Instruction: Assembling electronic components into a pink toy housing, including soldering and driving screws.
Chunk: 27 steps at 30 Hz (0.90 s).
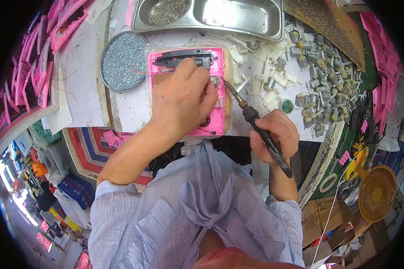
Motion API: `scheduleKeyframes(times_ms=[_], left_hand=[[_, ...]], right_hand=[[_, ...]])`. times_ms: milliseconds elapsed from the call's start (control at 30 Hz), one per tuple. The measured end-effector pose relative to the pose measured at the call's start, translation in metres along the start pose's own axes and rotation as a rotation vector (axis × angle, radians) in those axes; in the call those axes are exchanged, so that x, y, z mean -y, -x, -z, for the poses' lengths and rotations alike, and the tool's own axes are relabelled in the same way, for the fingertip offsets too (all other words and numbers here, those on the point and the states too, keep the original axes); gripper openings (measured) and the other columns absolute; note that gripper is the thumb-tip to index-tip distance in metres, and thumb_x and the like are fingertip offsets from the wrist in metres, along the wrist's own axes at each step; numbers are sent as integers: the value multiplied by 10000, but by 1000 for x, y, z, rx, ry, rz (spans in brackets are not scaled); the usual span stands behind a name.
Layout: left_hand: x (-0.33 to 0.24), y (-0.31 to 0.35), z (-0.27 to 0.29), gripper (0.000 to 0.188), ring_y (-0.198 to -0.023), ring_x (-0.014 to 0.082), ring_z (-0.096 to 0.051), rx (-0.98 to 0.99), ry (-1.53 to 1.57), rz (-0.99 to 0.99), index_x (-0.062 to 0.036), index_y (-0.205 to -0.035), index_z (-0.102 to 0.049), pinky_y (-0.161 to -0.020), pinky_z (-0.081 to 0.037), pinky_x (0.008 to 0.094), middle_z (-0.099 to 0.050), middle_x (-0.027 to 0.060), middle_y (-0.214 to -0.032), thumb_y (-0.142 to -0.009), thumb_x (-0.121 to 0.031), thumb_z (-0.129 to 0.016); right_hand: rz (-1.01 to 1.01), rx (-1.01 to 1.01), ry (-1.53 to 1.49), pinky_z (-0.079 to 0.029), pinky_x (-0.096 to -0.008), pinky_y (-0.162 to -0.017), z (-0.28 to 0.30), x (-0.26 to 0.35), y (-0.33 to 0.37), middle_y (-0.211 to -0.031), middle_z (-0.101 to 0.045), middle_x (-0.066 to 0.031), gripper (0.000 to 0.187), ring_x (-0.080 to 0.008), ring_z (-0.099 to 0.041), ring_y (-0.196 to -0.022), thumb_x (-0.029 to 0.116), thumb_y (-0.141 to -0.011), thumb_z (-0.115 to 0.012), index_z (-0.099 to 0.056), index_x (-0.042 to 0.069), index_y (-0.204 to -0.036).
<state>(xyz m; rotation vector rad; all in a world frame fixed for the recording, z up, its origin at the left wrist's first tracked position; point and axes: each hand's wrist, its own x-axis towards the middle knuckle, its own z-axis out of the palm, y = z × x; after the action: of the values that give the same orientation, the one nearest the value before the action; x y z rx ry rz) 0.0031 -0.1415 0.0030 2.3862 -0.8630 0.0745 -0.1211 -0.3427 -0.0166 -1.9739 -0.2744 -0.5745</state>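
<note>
A pink plastic casing [217, 119] lies in front of me, with a black part [175, 57] fitted along its far edge. My left hand [179, 96] rests over the casing with its fingers curled together in a pinch; what they hold is hidden under them. Thin red and blue wires [150, 72] run out at the left of those fingers. In my right hand [278, 134] is a soldering iron [261, 130], held by its black handle. Its tip points up and left, at a small metal part [215, 81] inside the casing; I cannot tell if they touch.
A round tray of small screws [123, 60] stands left of the casing. Behind is a metal tray [238, 31] with compartments. Small motors [321, 85] and white plastic parts [269, 67] are heaped at the right. Pink casings [31, 67] are stacked far left.
</note>
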Motion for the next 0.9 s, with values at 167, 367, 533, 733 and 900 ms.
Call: scheduleKeyframes(times_ms=[167,367,533,733,900], left_hand=[[0,0,-2,130,-607,210,-606,-17,-1,-13,-54,-797,-600,-533,-499,333,-539,72,-787,-810,-33,-727],[2,1,0,133,-602,203,-608,2,-8,-29,-54,-850,-624,-521,-494,317,-548,69,-795,-805,-51,-750],[18,-5,36,279,-749,268,-647,-133,-114,-62,-38,-1005,-654,-684,-532,371,-624,94,-884,-802,-146,-814],[59,31,69,184,-774,302,-660,273,-320,156,-28,-955,-683,-707,-519,408,-658,145,-853,-909,-195,-746],[56,19,77,99,-754,242,-697,11,-166,-28,-17,-952,-721,-656,-546,324,-699,121,-846,-882,-74,-763]], right_hand=[[34,-2,-10,-432,-310,-525,1,-2,0,-715,-610,-96,290,-215,-568,-569,-37,-778,-739,-631,-33,-1047],[8,6,-12,-434,-315,-536,3,0,0,-721,-611,-97,277,-217,-569,-582,-23,-791,-735,-632,-29,-1047],[-40,8,-8,-420,-321,-564,12,4,-1,-730,-602,-104,263,-218,-552,-605,3,-812,-736,-628,-29,-1051],[-27,-24,-14,-417,-322,-591,13,1,-8,-745,-602,-117,271,-220,-548,-634,18,-825,-745,-622,-31,-1061],[21,-81,-36,-427,-318,-547,2,4,-25,-720,-622,-110,275,-221,-559,-584,22,-800,-773,-642,-29,-1036]])
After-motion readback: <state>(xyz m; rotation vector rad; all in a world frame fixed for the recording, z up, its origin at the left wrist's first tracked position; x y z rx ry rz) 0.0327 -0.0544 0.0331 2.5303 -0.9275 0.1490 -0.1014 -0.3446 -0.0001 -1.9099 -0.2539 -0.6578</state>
